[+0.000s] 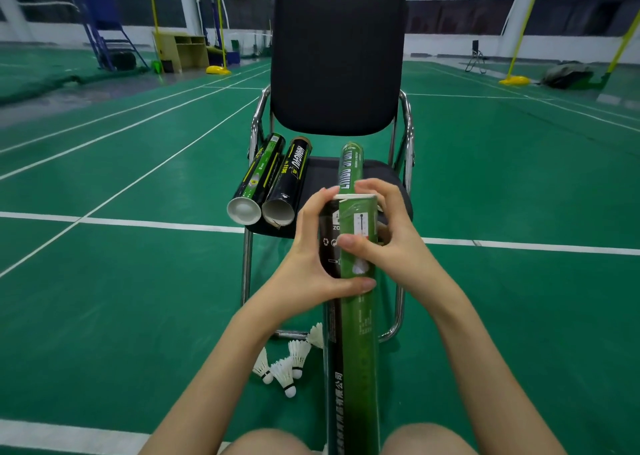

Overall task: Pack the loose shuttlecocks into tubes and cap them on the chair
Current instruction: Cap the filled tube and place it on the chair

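A person holds a green shuttlecock tube [356, 247] upright at frame centre, left hand [311, 260] and right hand [388, 243] both curled around its white-capped top. Behind, three more tubes [277, 181] lie on a black chair [337, 60]. Loose shuttlecocks [287, 364] sit on the green floor [121, 281], lower centre.

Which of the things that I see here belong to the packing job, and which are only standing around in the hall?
Belong to the job:
- green tube, held upright by left hand and right hand
- three tubes on the chair: two open, one green
- loose shuttlecocks on the floor

Only lying about:
- yellow net posts
- wooden desk
- blue umpire chair
- bag
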Motion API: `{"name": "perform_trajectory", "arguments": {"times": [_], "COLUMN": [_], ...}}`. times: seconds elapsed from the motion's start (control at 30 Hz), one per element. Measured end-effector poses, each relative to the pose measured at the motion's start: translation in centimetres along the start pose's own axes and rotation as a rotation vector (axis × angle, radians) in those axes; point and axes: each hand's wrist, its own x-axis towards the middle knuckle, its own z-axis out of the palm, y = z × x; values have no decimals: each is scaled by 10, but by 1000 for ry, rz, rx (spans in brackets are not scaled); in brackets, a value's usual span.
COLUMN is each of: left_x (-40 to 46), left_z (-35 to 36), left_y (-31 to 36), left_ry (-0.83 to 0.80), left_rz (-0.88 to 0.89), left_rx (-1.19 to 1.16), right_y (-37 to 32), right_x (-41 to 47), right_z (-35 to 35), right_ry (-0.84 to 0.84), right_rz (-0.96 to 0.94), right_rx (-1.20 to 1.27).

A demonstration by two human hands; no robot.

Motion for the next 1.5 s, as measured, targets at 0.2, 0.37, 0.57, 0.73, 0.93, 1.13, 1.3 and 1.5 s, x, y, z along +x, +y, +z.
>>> {"name": "perform_trajectory", "arguments": {"times": [0.2,0.37,0.57,0.73,0.93,1.13,1.3,1.5], "left_x": [8,19,26,29,34,36,33,44], "left_z": [-15,-21,-29,-33,-33,-34,-32,-33], "left_y": [28,63,120,158,157,107,65,24], "left_ry": [36,73,79,148,230,177,141,168], "left_rz": [27,95,175,245,242,151,74,36], "left_rx": [31,-77,-151,-253,-279,-243,-240,-107], "right_y": [-40,-79,-130,-154,-137,-84,-40,-4], "right_x": [13,16,8,1,7,21,27,42], "right_z": [-14,-21,-32,-32,-21,-10,0,7], "right_ry": [-46,45,188,186,208,188,218,197], "right_rz": [27,-109,-271,-339,-403,-352,-316,-252], "right_rx": [-28,-58,-98,-72,-115,-154,-204,-273]}}
